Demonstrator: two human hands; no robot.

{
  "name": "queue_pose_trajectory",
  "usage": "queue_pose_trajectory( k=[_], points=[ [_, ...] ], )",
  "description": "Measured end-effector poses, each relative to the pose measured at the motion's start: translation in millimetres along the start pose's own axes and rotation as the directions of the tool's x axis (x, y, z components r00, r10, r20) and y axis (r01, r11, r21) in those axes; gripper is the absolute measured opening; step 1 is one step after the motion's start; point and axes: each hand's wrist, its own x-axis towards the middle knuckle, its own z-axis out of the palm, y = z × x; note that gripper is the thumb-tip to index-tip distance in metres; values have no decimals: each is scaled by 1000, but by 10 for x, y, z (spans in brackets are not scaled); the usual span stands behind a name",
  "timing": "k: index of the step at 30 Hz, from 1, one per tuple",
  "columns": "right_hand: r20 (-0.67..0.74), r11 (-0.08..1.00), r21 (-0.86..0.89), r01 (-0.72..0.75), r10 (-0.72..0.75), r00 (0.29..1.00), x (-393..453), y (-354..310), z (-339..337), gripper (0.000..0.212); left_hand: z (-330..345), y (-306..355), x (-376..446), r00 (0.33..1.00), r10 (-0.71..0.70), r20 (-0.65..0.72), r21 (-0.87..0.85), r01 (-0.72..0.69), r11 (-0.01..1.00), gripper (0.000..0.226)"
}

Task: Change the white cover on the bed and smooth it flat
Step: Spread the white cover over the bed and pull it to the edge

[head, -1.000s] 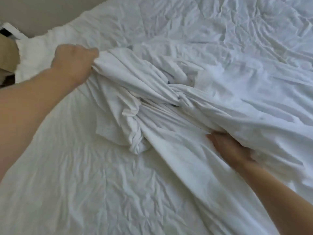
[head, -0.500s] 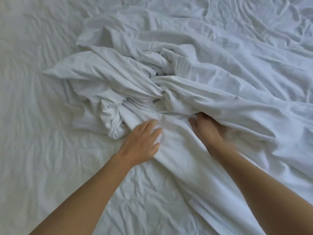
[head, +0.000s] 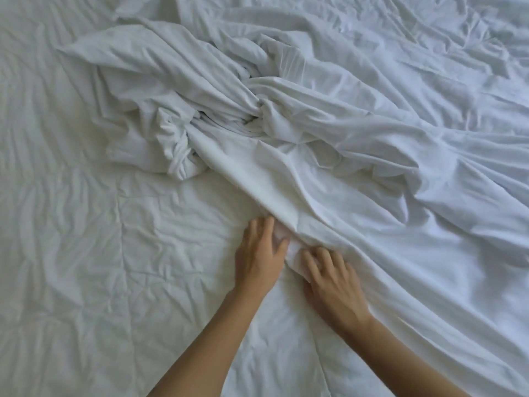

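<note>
Where the white cover (head: pixel 329 144) lies across the bed (head: pixel 71 239), it is bunched up and not flat at all. It runs from the top and the right side of the picture down toward the bottom right. In the middle it is twisted into a tight knot of folds, and a soft lump of it hangs out to the left of the knot. A long, smooth edge of the cover goes from that knot down to the two hands.

The left hand (head: pixel 260 259) lies with its fingers spread, palm down, right at this edge. Its fingertips touch a small fold of the cloth. The right hand (head: pixel 333 285) is just beside it, also palm down, with its fingers bent a little and pressing on the same fold. The two hands are very close, with only the bit of white cloth between them. The fingers look a bit blurry, so I cannot tell if either hand is pinching the cloth or only pushing on it.

Both bare arms reach up from the bottom of the picture.

Under the cover, the bed is white too, and it is full of little creases on the left side.
</note>
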Motion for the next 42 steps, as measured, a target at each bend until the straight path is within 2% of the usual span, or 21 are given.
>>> queue_pose_trajectory(
  k=[2,3,6,8,10,12,15,17,20,23,24,26,28,31,33,36,38,42],
  points=[
    [36,1000,-3,-27,27,999,-43,83,-119,23,23,68,-106,994,100,43,34,-102,994,56],
    [38,999,11,-40,40,998,-59,119,-193,26,23,77,-171,986,153,74,55,-157,986,62],
    [-66,993,116,12,-4,998,-195,164,-408,24,19,94,-384,949,296,106,148,-309,939,71],
    [-147,978,189,90,-62,987,-395,106,-529,30,-14,151,-514,938,346,-11,151,-340,928,55],
    [-198,964,234,128,-81,977,-597,13,-698,35,-93,220,-619,896,398,-200,172,-368,914,38],
    [-253,953,270,134,-64,965,-713,-76,-890,39,-210,256,-692,845,407,-348,209,-354,912,43],
    [-308,922,326,208,-104,946,-744,-285,-1165,43,-482,217,-708,795,389,-465,250,-304,919,50],
    [-318,892,385,236,-112,941,-758,-435,-1324,47,-704,154,-643,769,363,-526,238,-276,931,43],
    [-346,849,482,215,-41,937,-784,-497,-1520,52,-1030,20,-469,742,314,-592,246,-205,947,25],
    [-341,816,544,195,3,940,-887,-462,-1554,49,-1389,-181,-179,718,201,-666,180,-107,978,21],
    [-325,805,565,181,16,946,-941,-458,-1526,48,-1532,-222,-92,734,208,-647,161,-135,978,22],
    [-261,776,624,87,102,960,-1023,-463,-1464,52,-1713,-238,-24,790,366,-492,227,-290,930,24],
    [-201,745,667,-33,222,954,-1032,-473,-1428,58,-1699,-136,-161,774,550,-313,301,-468,831,19],
    [-163,746,658,-103,274,948,-1008,-474,-1406,58,-1411,25,-593,717,684,-133,243,-645,724,29],
    [-124,761,632,-147,287,950,-1008,-428,-1374,53,-1201,122,-813,655,751,-90,196,-727,658,30],
    [-54,750,622,-224,327,944,-1025,-280,-1355,30,-985,253,-904,605,792,-81,171,-774,609,21],
    [7,703,657,-274,358,934,-1020,-182,-1383,17,-875,305,-887,587,807,-61,153,-793,589,18],
    [112,610,715,-341,382,917,-986,-91,-1412,12,-737,400,-841,579,812,-76,144,-799,583,6]
  ],
)
